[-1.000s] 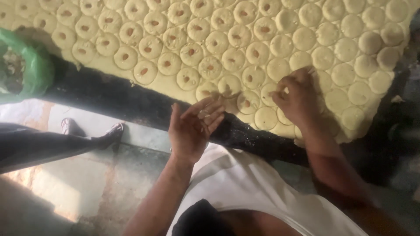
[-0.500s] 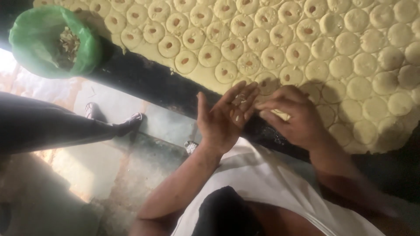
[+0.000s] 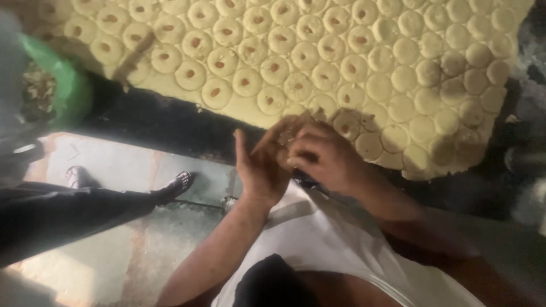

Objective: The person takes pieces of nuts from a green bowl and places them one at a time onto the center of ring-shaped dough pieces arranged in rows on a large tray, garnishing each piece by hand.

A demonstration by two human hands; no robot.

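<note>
Left hand (image 3: 263, 165) and right hand (image 3: 325, 154) meet beside dough sheet (image 3: 398, 85).

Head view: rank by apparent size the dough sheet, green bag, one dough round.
1. Dough sheet, clearly largest.
2. Green bag, partly cut off by the frame, so unsure.
3. One dough round, smallest.

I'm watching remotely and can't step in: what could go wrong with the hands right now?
1. The left hand and right hand work at the edge of the dough sheet; a slip could dent nearby rounds.
2. Bits held in the cupped left hand may spill onto the floor, where another person's foot stands.
</note>
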